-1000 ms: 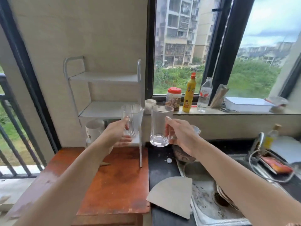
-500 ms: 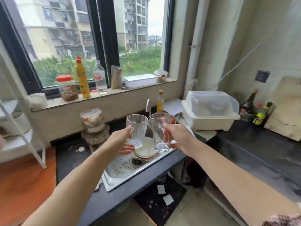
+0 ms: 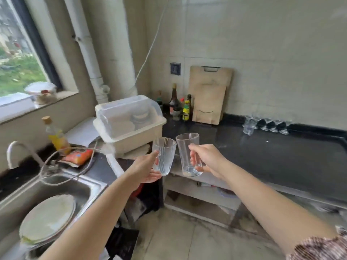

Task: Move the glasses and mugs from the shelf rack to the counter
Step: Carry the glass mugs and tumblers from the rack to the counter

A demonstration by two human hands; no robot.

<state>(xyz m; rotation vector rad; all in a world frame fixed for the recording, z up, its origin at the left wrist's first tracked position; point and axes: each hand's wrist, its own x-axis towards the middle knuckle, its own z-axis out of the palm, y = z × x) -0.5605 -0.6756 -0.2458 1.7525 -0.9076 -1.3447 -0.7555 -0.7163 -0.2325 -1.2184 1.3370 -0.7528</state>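
My left grip [image 3: 145,168] is closed around a ribbed glass [image 3: 164,156], my right grip [image 3: 207,160] around a smooth glass [image 3: 187,152], both near the dark counter [image 3: 281,152].

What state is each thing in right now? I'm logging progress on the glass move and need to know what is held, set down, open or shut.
Left hand: gripping the ribbed glass, upright, empty.
Right hand: gripping the smooth glass, upright, empty.
Glasses on the counter: set down by the back wall.
Dish box: lid shut.
Sink: holds a plate.
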